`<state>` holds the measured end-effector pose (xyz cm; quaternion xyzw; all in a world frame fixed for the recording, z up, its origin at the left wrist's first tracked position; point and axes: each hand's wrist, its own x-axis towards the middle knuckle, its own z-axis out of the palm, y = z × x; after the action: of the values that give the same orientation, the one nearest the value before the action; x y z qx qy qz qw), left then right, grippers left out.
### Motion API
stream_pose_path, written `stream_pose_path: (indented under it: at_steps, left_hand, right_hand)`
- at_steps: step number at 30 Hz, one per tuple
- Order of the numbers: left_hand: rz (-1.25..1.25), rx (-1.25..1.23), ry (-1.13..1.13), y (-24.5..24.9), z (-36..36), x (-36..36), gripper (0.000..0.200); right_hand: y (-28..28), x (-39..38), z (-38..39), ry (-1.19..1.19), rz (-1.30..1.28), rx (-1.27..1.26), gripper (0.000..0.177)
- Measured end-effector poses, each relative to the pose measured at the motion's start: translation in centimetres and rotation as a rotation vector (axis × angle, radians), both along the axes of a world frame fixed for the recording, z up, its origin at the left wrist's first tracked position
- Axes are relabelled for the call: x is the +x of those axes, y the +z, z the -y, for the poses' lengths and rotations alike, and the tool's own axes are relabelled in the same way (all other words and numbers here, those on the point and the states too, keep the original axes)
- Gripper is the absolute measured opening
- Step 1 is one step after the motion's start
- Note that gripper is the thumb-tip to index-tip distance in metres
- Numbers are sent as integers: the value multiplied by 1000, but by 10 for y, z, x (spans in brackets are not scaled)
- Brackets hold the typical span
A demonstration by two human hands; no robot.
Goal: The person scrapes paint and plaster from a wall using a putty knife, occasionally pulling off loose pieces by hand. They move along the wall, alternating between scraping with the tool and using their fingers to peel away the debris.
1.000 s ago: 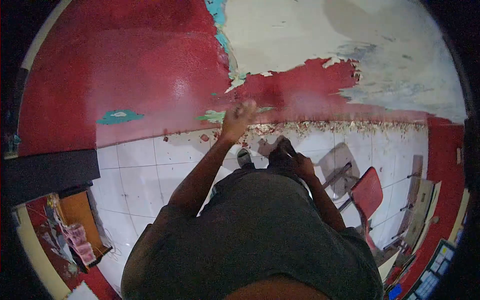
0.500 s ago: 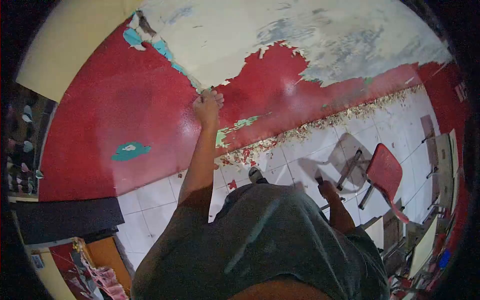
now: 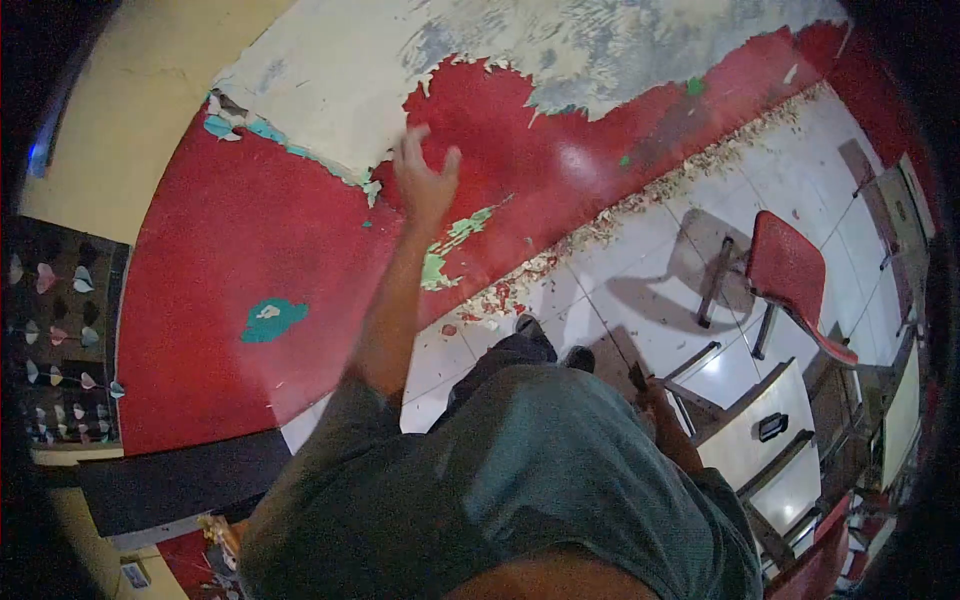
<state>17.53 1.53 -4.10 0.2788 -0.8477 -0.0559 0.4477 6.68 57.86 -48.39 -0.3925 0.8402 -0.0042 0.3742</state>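
Observation:
My left hand (image 3: 427,185) is raised in front of the red wall (image 3: 230,260), fingers spread and curved, with nothing seen in them. Its fingertips overlap the ragged edge where red paint meets the bare pale plaster (image 3: 330,90). A strip of turquoise underlayer (image 3: 300,150) runs along that edge, left of the hand. Low at my right side, my right hand (image 3: 655,402) is closed around a dark, flat-ended scraper (image 3: 637,377). Light-green scraped marks (image 3: 465,232) show lower on the wall, below the left hand.
Paint flakes (image 3: 640,195) lie along the foot of the wall on white floor tiles (image 3: 650,260). A red chair (image 3: 785,260) stands to the right, near a pale tabletop (image 3: 765,430) bearing a small black object. A dark panel (image 3: 180,475) is at lower left.
My left hand has come away from the paint edge, and its fingers have spread from a closed grip. The view has shifted and turned, bringing more of the right-hand furniture in. The right hand stays low.

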Motion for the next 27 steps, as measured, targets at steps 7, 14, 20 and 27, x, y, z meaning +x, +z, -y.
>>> stream_pose_path:
  at_steps: [7, 14, 20, 27]
  left_hand:
    - [212, -199, -278, -16, 6, -56, 37]
    - [642, 770, -1112, -129, -64, -16, 26]
    - [357, 1690, -973, -164, -10, 76, 33]
    - [-292, 2197, -1375, -32, 65, 98, 41]
  right_hand:
    - [28, 17, -72, -340, -18, 54, 31]
    - [57, 53, 33, -665, -53, -164, 39]
    - [266, 154, 310, -1244, 409, -725, 51]
    - [425, 203, 534, -693, -128, -1334, 45]
